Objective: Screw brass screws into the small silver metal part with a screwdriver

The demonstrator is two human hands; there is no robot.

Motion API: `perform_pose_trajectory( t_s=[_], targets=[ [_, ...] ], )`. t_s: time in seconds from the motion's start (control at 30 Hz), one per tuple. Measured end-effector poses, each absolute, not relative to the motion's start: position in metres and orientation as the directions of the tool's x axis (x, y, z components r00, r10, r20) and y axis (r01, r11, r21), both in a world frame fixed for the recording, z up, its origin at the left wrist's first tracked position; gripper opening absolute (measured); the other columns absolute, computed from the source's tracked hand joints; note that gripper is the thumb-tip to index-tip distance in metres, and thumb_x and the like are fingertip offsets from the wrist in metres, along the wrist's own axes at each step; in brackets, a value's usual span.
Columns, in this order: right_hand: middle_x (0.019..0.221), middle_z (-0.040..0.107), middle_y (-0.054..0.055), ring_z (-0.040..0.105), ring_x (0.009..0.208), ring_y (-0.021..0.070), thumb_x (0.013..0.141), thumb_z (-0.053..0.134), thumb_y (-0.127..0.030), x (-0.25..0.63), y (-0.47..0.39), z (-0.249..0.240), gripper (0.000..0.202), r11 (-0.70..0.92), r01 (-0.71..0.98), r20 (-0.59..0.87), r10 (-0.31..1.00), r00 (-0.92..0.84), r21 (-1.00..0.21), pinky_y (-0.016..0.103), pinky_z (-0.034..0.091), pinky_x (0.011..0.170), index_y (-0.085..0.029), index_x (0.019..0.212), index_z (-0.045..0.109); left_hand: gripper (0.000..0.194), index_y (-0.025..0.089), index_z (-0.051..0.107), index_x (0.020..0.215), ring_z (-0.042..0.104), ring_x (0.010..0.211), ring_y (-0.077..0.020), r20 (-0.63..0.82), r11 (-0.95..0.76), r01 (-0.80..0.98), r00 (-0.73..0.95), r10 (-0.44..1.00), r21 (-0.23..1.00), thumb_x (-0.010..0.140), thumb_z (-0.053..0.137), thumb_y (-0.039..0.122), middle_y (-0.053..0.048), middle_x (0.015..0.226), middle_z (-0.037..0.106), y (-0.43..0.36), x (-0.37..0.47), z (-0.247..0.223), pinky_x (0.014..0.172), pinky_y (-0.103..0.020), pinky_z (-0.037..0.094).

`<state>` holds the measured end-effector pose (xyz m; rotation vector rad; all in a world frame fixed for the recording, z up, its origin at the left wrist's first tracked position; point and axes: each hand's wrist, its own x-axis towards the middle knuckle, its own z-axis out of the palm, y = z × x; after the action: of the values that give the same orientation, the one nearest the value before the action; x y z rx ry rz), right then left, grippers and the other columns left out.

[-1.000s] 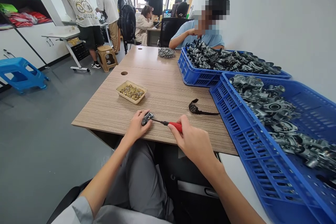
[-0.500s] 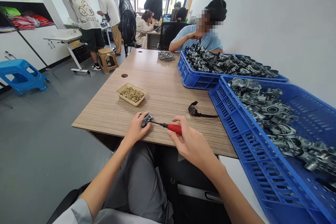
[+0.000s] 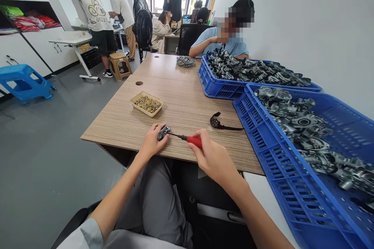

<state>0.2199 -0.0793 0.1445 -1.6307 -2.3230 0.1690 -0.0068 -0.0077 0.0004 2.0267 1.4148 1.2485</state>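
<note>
My left hand grips a small grey metal part against the front of the wooden table. My right hand holds a red-handled screwdriver, its dark shaft pointing left with the tip at the metal part. A shallow tan tray of brass screws sits a little beyond my left hand. A black wristwatch lies on the table to the right of the screwdriver.
Two blue crates heaped with grey metal parts stand along the right. A person in a light-blue shirt sits at the table's far end. Other people, black fans, a tan stool and a blue stool stand beyond.
Both hands stay on the part and screwdriver; the view has shifted slightly. The seated person's hand has moved near the face.
</note>
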Motion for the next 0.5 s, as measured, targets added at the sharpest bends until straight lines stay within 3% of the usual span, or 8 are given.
perform_pose_trajectory(
  t_s=[0.1,0.17,0.33,0.5],
  targets=[
    [0.068,0.072,0.007,0.074,0.065,0.0306,0.107,0.044,-0.050,0.213,-0.077,0.142,0.031,0.160,0.985,0.191,0.971,-0.146,-0.065,0.030,0.027,0.053,-0.020,0.105,0.052,0.045,0.024,0.058,0.139,0.063,0.119,-0.0257,0.456,-0.429,0.560,0.100,0.884,0.709,0.096,0.062,0.033,-0.010,0.125,0.060,-0.008,-0.007,0.000,0.107,-0.042,0.051],
    [0.064,0.070,0.005,0.073,0.063,0.0304,0.107,0.044,-0.052,0.210,-0.077,0.141,0.033,0.148,0.988,0.183,0.973,-0.138,-0.042,0.029,0.023,0.053,-0.020,0.104,0.052,0.045,0.024,0.057,0.139,0.063,0.119,-0.0255,0.452,-0.425,0.565,0.100,0.886,0.708,0.096,0.062,0.033,-0.010,0.125,0.060,-0.008,-0.006,0.000,0.106,-0.042,0.051],
    [0.070,0.071,0.002,0.072,0.065,0.0271,0.108,0.044,-0.045,0.214,-0.076,0.142,0.023,0.255,0.950,0.178,0.958,-0.224,-0.180,0.029,0.031,0.056,-0.023,0.103,0.049,0.046,0.023,0.057,0.140,0.063,0.119,-0.0259,0.451,-0.421,0.576,0.101,0.887,0.700,0.095,0.063,0.031,-0.011,0.125,0.061,-0.008,-0.007,0.001,0.107,-0.042,0.051],
    [0.089,0.074,0.004,0.073,0.076,0.0258,0.107,0.045,-0.039,0.223,-0.073,0.142,0.015,0.400,0.857,0.207,0.914,-0.349,-0.324,0.029,0.040,0.063,-0.025,0.104,0.046,0.045,0.023,0.057,0.139,0.063,0.118,-0.0257,0.453,-0.426,0.573,0.103,0.885,0.700,0.095,0.063,0.031,-0.010,0.124,0.061,-0.008,-0.008,0.002,0.107,-0.042,0.050]
  ],
)
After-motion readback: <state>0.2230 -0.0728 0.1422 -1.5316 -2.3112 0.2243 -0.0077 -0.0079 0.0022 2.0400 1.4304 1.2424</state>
